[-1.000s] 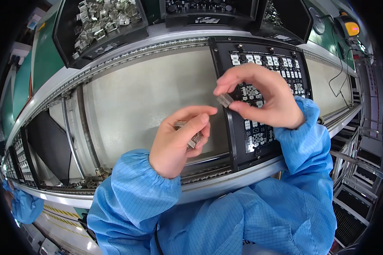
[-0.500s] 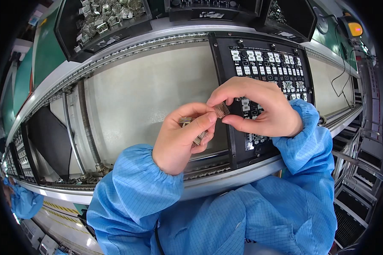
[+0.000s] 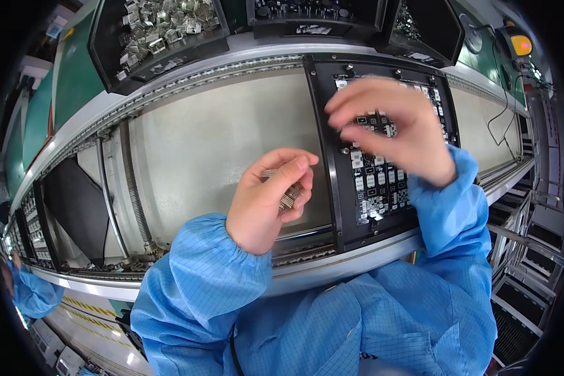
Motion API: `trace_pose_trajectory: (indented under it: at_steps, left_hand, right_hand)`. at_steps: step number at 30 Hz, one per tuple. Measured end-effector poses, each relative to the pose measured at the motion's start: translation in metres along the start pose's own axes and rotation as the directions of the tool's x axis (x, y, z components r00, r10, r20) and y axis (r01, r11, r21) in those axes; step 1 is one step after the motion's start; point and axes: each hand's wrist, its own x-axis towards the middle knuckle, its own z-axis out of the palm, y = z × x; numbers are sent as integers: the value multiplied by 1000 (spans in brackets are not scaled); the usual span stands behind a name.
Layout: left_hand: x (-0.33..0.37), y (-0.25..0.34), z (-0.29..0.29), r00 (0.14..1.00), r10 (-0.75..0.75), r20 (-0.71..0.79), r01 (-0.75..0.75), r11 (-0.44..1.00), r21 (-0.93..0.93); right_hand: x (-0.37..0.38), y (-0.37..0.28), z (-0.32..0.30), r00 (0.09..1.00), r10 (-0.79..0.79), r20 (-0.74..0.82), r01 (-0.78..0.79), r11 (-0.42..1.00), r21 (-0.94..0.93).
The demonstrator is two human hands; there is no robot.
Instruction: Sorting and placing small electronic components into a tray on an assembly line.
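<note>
My left hand (image 3: pixel 257 203) is curled above the conveyor, its fingers wrapped round several small, finned metal pieces (image 3: pixel 289 198) that look like heat sinks. Part of them is hidden in the palm. To its right, my right hand (image 3: pixel 401 128) hovers over a black tray (image 3: pixel 326 144) of circuit boards (image 3: pixel 381 182) with rows of white parts. The fingers of this hand are curved and smeared by motion, so whether a piece is between them cannot be seen. The hand covers the middle of the boards.
Behind the conveyor (image 3: pixel 213 131) stand a black bin (image 3: pixel 182 57) of loose finned metal pieces, a middle bin (image 3: pixel 316 30) of dark small parts and a right bin (image 3: pixel 429 37). An orange-lit device (image 3: pixel 520 45) sits at far right. Another person's blue sleeve (image 3: pixel 36 291) shows at lower left.
My right hand has moved away from my left hand, up and right over the boards. Earlier its fingertips were at a finned metal piece beside my left hand. My left hand has barely moved.
</note>
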Motion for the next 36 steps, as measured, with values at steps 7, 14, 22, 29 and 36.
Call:
trace_pose_trajectory:
  at_steps: [7, 14, 22, 29, 36]
  left_hand:
    - [4, -5, -5, 1000, 0, -28, -1, 999, -43]
    - [3, -4, -3, 998, -43, -44, 43, 999, -5]
    - [2, -4, 2, 997, -54, -50, 54, 999, -9]
    - [1, -3, 1, 998, -49, -48, 49, 999, -1]
    - [0, -3, 3, 998, -40, -43, 40, 999, 9]
  right_hand:
    - [12, 36, -6, 991, 81, -106, -96, 984, -151]
    - [5, 50, 7, 992, 77, -104, -117, 881, -458]
    - [6, 48, 5, 996, 47, -79, -82, 844, -530]
    - [6, 49, 9, 996, 9, -89, -55, 844, -533]
    - [7, 50, 12, 993, -47, -108, -17, 850, -527]
